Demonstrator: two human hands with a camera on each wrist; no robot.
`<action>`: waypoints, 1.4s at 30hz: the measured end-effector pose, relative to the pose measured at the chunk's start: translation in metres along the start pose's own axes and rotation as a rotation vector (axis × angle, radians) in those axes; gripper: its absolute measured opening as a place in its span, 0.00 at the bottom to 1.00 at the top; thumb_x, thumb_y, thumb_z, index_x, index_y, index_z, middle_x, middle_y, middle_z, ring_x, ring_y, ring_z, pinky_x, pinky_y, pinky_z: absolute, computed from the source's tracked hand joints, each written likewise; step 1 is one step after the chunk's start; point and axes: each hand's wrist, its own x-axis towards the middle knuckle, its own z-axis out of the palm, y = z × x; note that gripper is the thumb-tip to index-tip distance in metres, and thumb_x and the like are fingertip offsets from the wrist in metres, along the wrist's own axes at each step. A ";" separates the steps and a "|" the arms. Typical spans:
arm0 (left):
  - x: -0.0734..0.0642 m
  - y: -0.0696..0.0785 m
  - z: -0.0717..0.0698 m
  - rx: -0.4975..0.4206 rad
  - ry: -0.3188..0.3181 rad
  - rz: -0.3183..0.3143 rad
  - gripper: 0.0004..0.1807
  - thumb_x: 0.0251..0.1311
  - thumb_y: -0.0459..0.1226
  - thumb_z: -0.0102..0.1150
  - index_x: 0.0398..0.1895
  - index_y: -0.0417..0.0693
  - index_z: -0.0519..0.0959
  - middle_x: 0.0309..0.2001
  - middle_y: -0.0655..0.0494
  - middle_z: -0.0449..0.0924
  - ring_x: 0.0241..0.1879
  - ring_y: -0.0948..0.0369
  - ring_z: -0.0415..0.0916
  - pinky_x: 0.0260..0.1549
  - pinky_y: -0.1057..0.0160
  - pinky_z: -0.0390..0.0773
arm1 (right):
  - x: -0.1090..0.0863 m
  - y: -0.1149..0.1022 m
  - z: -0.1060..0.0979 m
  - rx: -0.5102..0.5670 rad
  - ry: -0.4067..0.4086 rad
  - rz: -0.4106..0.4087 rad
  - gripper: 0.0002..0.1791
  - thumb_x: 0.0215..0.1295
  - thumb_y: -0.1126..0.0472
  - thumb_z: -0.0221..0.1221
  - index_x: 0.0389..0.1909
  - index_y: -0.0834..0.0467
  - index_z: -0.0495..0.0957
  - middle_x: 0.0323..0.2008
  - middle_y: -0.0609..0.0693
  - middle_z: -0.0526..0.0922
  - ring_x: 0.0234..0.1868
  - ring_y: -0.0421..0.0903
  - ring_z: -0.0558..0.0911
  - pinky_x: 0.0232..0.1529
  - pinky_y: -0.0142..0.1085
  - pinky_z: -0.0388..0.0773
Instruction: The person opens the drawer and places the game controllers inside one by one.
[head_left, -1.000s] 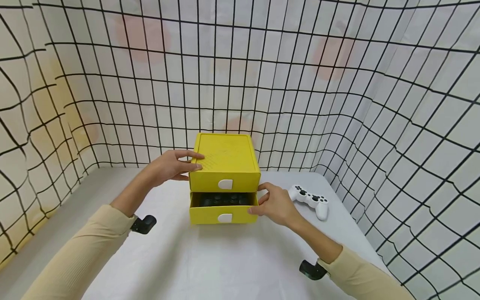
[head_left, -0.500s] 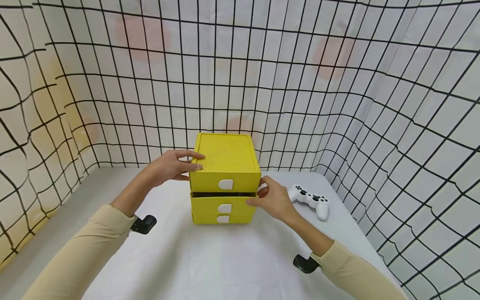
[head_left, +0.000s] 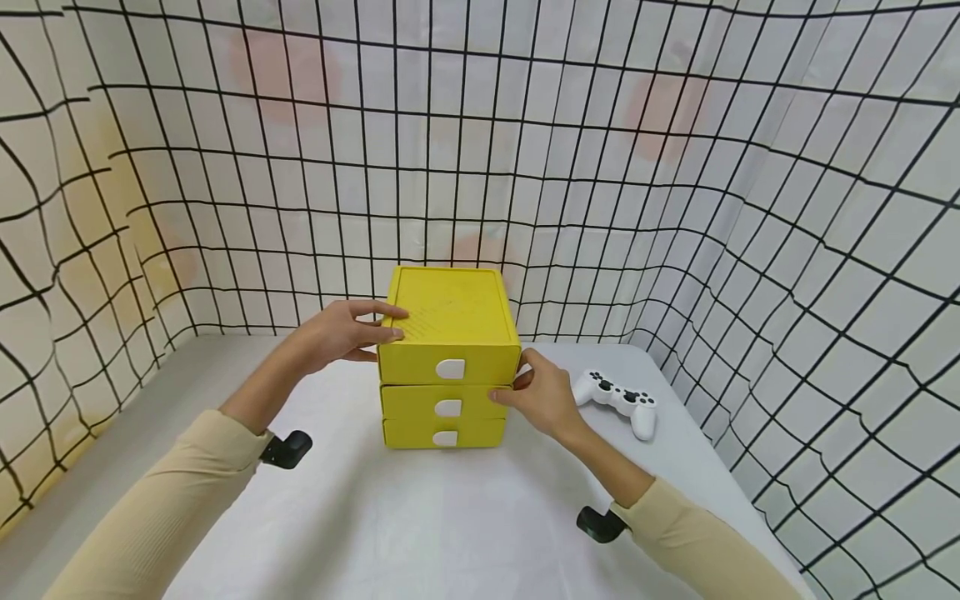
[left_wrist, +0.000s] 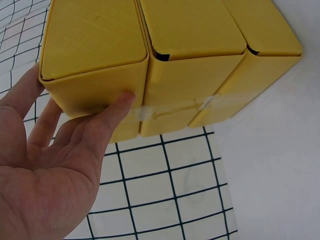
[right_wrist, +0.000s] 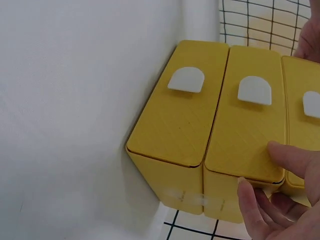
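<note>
A yellow three-drawer box [head_left: 450, 304] with white tab handles stands on the white table. My left hand [head_left: 337, 333] steadies its upper left edge, the fingers lying rather straight on the top and against the side. In the left wrist view, a fingertip [left_wrist: 125, 100] presses on the side wall of the top tier. My right hand [head_left: 543, 400] is at the middle drawer [head_left: 408, 402], which sits flush with the others. Its thumb [right_wrist: 290, 157] lies on that drawer's front, and the other fingers curl round the right corner. The drawers' insides are hidden.
A white game controller [head_left: 618, 400] lies on the table [head_left: 450, 517] just right of my right hand. Black netting [head_left: 450, 150] over white sheeting rises behind the box and along both sides. Dark wrist cameras [head_left: 287, 450] hang under both forearms.
The middle drawer, pulled out a second ago with a black game controller inside, has slid in flush and hides it. My right hand moved forward with it; my left hand stayed.
</note>
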 end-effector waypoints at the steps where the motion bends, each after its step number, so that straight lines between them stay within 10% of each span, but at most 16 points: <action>1: 0.000 0.000 0.000 0.000 -0.001 0.000 0.29 0.56 0.50 0.65 0.61 0.58 0.73 0.59 0.53 0.72 0.50 0.56 0.79 0.48 0.57 0.81 | 0.000 0.000 0.000 -0.001 0.005 -0.005 0.24 0.45 0.54 0.75 0.40 0.54 0.74 0.27 0.49 0.82 0.27 0.43 0.81 0.24 0.35 0.79; 28: 0.000 0.000 0.000 -0.020 -0.002 -0.015 0.28 0.56 0.49 0.65 0.61 0.58 0.73 0.57 0.53 0.74 0.50 0.56 0.79 0.48 0.56 0.80 | -0.001 -0.004 -0.001 -0.057 0.004 -0.033 0.23 0.48 0.53 0.73 0.43 0.54 0.74 0.27 0.48 0.82 0.25 0.42 0.80 0.21 0.34 0.78; 42: 0.001 -0.001 -0.001 0.005 -0.007 -0.009 0.30 0.55 0.51 0.65 0.62 0.58 0.72 0.56 0.53 0.76 0.49 0.56 0.79 0.48 0.57 0.81 | -0.012 -0.016 -0.019 -0.163 -0.105 0.006 0.13 0.51 0.54 0.70 0.26 0.55 0.76 0.23 0.45 0.83 0.23 0.42 0.78 0.20 0.35 0.74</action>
